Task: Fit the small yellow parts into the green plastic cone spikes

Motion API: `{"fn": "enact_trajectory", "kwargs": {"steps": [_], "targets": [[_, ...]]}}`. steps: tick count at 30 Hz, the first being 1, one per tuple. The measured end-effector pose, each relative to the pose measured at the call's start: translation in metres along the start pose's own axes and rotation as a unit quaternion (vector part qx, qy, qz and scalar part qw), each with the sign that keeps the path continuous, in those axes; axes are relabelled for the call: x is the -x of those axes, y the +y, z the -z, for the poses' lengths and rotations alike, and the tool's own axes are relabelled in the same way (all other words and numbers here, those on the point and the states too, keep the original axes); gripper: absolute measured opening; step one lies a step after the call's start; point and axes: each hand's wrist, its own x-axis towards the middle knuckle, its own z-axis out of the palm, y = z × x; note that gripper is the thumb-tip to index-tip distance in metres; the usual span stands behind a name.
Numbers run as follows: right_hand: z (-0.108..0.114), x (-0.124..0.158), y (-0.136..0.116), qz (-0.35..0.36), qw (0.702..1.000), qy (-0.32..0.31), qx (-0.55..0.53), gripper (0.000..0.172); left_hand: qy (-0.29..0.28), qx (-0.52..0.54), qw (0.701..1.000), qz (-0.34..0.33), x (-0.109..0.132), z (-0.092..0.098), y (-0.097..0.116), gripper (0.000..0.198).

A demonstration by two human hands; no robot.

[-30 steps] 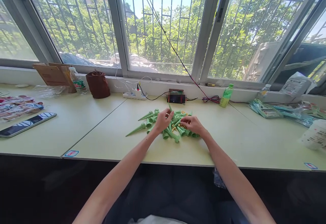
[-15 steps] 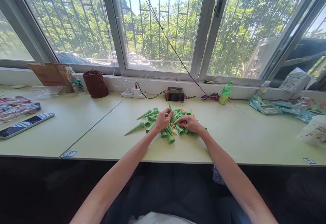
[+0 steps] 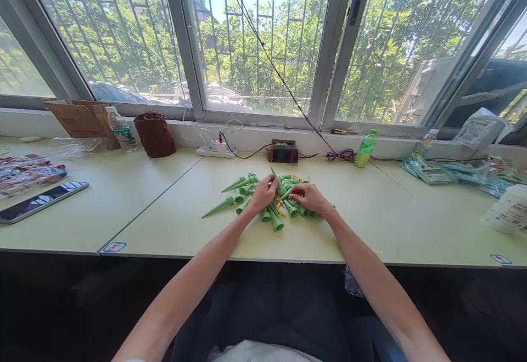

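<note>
At the left edge of the frame a phone [image 3: 41,200] lies flat on the surface [image 3: 164,225], with a brown pouch [image 3: 155,134] further back by the window. In the centre sits a heap of green cones [image 3: 247,188], a few strayed leftward. The left hand [image 3: 263,193] is curled round one cone [image 3: 274,175], its tip poking up and away. The right hand [image 3: 309,197] rests on the heap with its fingers pinched; I cannot tell whether it grips anything. The cones look like light, stiff, smooth plastic, best taken near the wide open end, since the taper would likely slip. A green bottle [image 3: 365,149] stands further right.
</note>
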Motion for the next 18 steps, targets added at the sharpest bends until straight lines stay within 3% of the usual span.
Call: {"fn": "enact_trajectory", "kwargs": {"steps": [4, 11, 18], "targets": [[0.004, 0.000, 0.003, -0.012, 0.999, 0.040, 0.013, 0.019, 0.010, -0.014, 1.000, -0.003, 0.001, 0.000, 0.005, 0.030], [0.007, 0.001, 0.010, -0.034, 0.999, 0.017, 0.020, 0.015, 0.010, -0.024, 1.000, -0.006, 0.002, -0.001, 0.006, 0.033], [0.017, 0.000, 0.011, -0.038, 0.997, 0.041, 0.055, 0.015, 0.010, -0.048, 0.999, -0.013, 0.004, -0.002, 0.012, 0.030]]}}
